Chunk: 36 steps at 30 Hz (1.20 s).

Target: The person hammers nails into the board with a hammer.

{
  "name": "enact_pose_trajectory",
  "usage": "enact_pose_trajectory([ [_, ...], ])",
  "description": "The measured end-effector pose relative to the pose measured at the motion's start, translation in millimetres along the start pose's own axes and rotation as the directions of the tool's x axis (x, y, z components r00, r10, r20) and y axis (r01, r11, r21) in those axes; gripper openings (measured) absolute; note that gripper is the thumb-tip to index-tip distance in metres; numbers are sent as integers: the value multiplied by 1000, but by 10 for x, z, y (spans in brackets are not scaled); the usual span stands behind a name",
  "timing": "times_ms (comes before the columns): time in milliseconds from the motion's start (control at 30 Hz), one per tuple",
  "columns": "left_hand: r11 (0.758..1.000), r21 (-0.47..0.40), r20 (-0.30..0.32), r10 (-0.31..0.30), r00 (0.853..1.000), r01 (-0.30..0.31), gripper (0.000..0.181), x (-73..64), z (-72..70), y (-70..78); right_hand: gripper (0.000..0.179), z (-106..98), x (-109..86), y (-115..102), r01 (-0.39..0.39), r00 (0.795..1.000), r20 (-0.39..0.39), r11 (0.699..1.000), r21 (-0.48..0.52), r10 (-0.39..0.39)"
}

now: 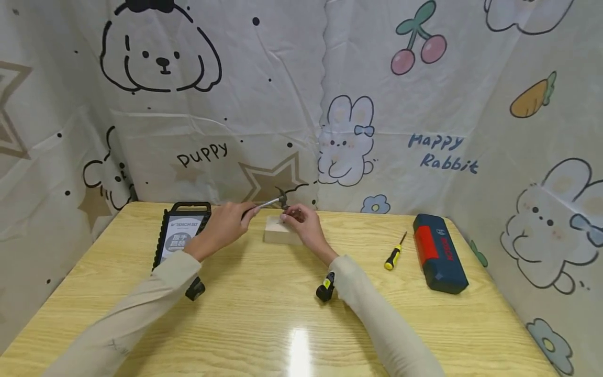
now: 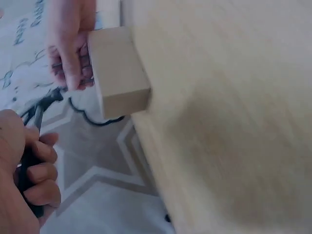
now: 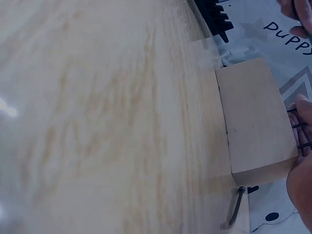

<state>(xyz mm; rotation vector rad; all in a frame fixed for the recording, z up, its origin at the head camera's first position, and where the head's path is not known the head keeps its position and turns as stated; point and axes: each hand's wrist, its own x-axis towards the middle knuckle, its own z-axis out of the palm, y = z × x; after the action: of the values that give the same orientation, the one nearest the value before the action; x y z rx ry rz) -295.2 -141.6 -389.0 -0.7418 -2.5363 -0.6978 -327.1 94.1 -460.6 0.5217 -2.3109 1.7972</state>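
Observation:
My left hand (image 1: pixel 225 226) grips the dark handle of a claw hammer (image 1: pixel 270 202), whose head is raised beside my right hand (image 1: pixel 303 224). In the left wrist view, the fingers of the left hand (image 2: pixel 36 180) wrap round that handle, and the hammer head (image 2: pixel 50 99) is close to the right fingertips. A pale wooden block (image 1: pixel 278 235) lies at the table's back edge. Over its upper face, my right hand pinches several thin, dark nails (image 3: pixel 303 145); the fingers partly hide them. I cannot tell whether a nail tip touches the block.
Left of the block lies a black wrench-set case (image 1: pixel 181 230). A yellow-black screwdriver (image 1: pixel 394 254) and a blue-red box (image 1: pixel 440 254) are on the right. In the right wrist view, a dark nail-like rod (image 3: pixel 237 205) lies beside the block. Printed cloth (image 1: pixel 282 104) hangs behind the table.

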Motion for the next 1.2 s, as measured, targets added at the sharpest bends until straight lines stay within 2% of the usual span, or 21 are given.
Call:
enact_pose_trajectory([
  [33,1000,8,-1,8,1000,-8,24,-7,20,-4,15,-7,-1,-1,3,1000,-3,1000,-3,-3],
  [100,1000,-21,-90,18,996,-20,21,-3,39,3,15,-15,0,1,4,1000,-6,1000,-8,-4],
  [167,998,-46,-208,31,978,-42,18,1,38,17,16,-19,5,8,2,1000,1,1000,-14,-2],
  [233,997,-46,-258,47,965,-60,15,-12,50,21,16,-19,16,16,7,1000,12,1000,-21,-7],
  [267,997,-33,-240,54,969,-64,14,-27,63,20,16,-19,24,15,7,1000,12,1000,-25,-6],
  [367,998,2,-118,57,991,-57,18,-70,140,15,14,-27,38,6,10,1000,-2,1000,-29,-10],
  [433,999,17,-50,48,998,-47,21,-86,196,13,12,-35,43,2,16,1000,-17,999,-30,-16],
  [467,999,20,-43,43,998,-42,22,-89,215,17,12,-36,44,2,16,1000,-21,999,-29,-17],
  [667,997,53,-112,65,992,-60,18,-123,231,24,12,-20,30,34,12,1000,6,1000,-28,-12],
  [833,994,51,-107,102,989,-97,18,-139,222,32,14,-17,16,25,11,1000,-11,1000,-1,-11],
  [933,994,32,-120,103,987,-100,18,-119,207,38,14,-20,15,32,11,1000,-17,1000,0,-11],
  [1000,996,-6,-164,84,983,-86,19,-101,183,44,14,-23,3,31,1,1000,-11,1000,-6,-1],
  [1133,988,-148,-280,3,960,-46,23,-71,115,50,15,-20,-6,34,-10,1000,-3,1000,-17,10],
  [1167,985,-171,-279,-15,960,-35,23,-69,100,49,15,-21,-4,33,-9,1000,-4,1000,-17,9],
  [1200,987,-158,-256,-17,967,-24,23,-68,94,42,14,-21,3,30,-8,1000,-9,1000,-17,8],
])
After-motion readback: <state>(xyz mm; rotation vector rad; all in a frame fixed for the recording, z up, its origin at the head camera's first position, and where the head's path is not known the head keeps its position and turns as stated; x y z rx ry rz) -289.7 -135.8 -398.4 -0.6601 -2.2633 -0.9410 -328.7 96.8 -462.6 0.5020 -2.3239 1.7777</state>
